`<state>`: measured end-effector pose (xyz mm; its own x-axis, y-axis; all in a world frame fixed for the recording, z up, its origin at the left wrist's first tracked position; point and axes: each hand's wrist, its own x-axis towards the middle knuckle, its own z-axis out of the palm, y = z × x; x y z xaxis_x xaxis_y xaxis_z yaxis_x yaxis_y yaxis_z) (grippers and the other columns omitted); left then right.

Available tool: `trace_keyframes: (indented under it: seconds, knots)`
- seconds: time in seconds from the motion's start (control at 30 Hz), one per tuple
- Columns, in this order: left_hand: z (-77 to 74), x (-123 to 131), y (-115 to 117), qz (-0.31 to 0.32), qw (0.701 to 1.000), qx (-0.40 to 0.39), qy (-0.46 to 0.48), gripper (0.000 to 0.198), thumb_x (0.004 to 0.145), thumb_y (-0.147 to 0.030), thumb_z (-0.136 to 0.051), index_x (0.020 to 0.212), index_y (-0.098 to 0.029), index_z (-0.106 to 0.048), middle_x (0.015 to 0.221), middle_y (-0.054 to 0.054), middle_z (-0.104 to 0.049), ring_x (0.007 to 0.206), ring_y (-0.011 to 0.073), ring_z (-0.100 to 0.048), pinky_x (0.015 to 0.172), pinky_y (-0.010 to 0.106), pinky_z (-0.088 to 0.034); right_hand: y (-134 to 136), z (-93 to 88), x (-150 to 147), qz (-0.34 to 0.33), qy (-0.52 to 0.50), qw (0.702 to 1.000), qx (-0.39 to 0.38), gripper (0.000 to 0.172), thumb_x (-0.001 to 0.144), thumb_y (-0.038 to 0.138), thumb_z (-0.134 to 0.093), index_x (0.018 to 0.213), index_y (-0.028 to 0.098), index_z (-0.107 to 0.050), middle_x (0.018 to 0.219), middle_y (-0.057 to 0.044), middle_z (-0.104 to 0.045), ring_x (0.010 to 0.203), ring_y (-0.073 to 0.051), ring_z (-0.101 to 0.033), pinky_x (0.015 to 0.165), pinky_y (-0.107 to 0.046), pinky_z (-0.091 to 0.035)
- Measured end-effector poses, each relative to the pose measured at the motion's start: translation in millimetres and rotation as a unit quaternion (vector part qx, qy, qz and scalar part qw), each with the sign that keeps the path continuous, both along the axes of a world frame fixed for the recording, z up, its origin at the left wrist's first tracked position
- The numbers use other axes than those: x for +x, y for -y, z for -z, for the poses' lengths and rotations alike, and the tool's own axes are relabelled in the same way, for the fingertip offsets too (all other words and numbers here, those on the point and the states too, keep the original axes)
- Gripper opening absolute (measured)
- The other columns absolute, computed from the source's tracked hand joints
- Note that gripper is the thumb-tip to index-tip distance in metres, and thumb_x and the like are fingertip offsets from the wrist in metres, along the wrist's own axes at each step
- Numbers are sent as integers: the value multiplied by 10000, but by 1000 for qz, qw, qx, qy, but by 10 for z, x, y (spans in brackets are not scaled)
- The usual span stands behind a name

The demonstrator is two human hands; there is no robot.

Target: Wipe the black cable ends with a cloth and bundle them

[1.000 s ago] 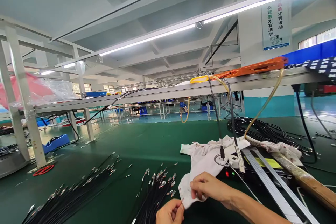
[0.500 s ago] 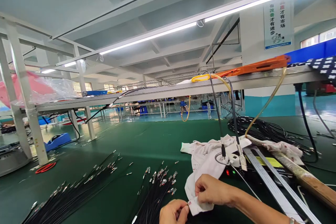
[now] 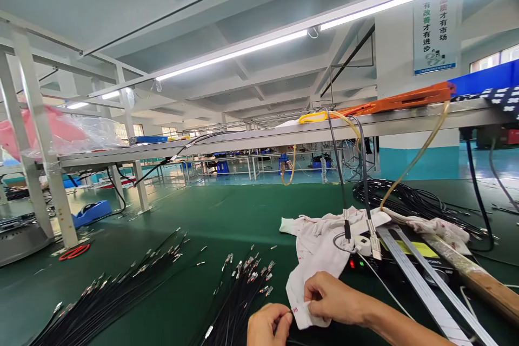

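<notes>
At the tabletop's near edge, my left hand [image 3: 268,325] and right hand [image 3: 333,298] both pinch a small white label [image 3: 299,311] against the white cloth [image 3: 318,248]. I judge it could tear or snag the terminal-tipped black wires [image 3: 239,294] just beside.

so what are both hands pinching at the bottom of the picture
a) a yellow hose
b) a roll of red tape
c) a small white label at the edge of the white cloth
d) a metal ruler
c: the left hand and right hand meet on a small white label at the edge of the white cloth, beside the black wire bundle.
</notes>
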<state>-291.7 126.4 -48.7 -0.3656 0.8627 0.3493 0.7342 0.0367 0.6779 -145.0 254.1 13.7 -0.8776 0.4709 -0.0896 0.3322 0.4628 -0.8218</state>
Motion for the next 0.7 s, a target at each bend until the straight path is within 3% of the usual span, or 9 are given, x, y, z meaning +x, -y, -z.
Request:
trace_keyframes:
  seconds: [0.27, 0.5, 0.7]
  knots:
    - [-58, 56, 25, 5, 999, -6, -44, 335, 813, -278, -406, 755, -153, -711, 658, 54, -628, 587, 164, -523, 556, 270, -321, 39, 50, -58, 16, -28, 999, 26, 378, 839, 164, -656, 509, 150, -472, 464, 112, -385, 418, -56, -392, 417, -179, -329]
    - [-100, 82, 46, 8, 998, -12, -54, 310, 811, -243, -410, 759, -173, -707, 661, 40, -627, 600, 160, -527, 561, 263, -321, -23, -3, 48, -25, 0, 1000, -15, 225, 840, 126, -648, 634, 139, -559, 529, 102, -470, 449, -63, -460, 463, -191, -401]
    - [-115, 110, 51, 10, 999, -17, -48, 332, 823, -269, -392, 769, -175, -706, 697, 60, -641, 649, 188, -550, 595, 282, -329, 125, 46, -63, 56, -21, 997, 54, 360, 796, 121, -683, 520, 160, -456, 506, 103, -413, 503, -85, -460, 516, -217, -396]
